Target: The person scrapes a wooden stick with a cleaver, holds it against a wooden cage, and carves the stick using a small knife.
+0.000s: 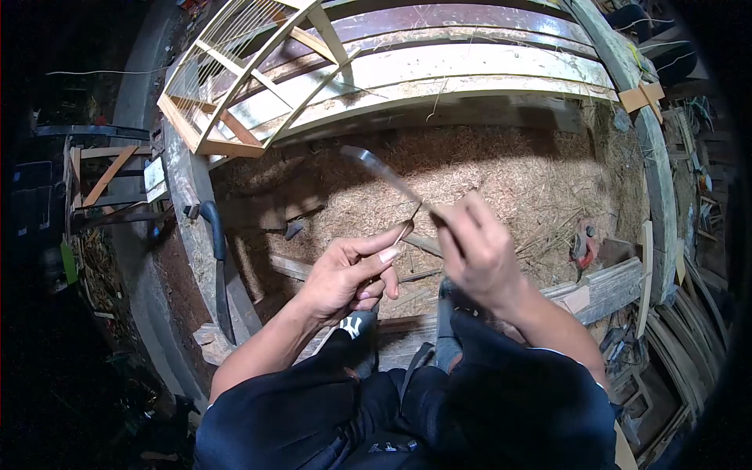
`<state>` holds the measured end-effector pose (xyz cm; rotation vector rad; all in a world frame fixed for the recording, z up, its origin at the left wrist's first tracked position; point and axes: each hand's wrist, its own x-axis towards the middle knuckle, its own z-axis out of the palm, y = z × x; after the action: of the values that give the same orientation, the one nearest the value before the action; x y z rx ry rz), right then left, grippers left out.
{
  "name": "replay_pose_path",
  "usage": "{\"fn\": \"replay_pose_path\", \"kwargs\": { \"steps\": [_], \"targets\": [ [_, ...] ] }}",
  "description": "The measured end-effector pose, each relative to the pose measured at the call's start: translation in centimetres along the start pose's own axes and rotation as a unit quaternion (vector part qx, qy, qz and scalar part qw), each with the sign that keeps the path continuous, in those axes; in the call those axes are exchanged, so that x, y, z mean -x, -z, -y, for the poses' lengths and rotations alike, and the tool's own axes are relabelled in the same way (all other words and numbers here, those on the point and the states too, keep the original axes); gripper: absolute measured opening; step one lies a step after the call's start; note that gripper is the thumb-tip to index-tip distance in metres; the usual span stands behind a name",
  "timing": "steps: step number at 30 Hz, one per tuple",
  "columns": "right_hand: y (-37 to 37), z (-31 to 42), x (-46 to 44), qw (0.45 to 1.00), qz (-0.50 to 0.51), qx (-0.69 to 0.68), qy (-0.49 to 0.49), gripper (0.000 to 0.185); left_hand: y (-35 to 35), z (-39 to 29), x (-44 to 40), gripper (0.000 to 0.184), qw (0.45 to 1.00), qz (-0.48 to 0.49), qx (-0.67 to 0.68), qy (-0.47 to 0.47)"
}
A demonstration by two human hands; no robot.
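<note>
Near the middle, my left hand [348, 274] pinches a thin stick [403, 233] between thumb and fingers. Just to its right, my right hand [476, 244] is closed on a thin, pale strip [392, 178], blurred by motion, that slants up and to the left. What the strip is made of cannot be made out. The two hands are close together but apart, above a floor of wood shavings [533, 180]. At the upper left a curved wooden frame with thin parallel wires or rods [254, 76] rests on the light planks.
Light planks [470, 63] span the top. A knife with a dark handle [211, 223] lies on the left beam [196, 188]. A red-handled tool [582, 247] is at the right, beside a lower wooden board [615, 290]. Bent strips [689, 345] are stacked at the lower right.
</note>
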<state>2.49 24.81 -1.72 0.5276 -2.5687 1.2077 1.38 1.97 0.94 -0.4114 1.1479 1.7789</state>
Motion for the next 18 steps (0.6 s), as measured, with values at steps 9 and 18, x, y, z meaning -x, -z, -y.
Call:
{"fn": "replay_pose_path", "kwargs": {
  "steps": [9,18],
  "targets": [
    [0.3,0.0,-0.2,1.0,0.005,0.017,-0.001,0.024,-0.1,0.1,-0.2,0.042,1.0,-0.012,-0.023,-0.001],
    [-0.1,0.8,0.6,0.999,0.033,0.027,0.013,0.022,0.5,0.2,-0.3,0.046,0.999,0.009,-0.03,0.009]
  ]
}}
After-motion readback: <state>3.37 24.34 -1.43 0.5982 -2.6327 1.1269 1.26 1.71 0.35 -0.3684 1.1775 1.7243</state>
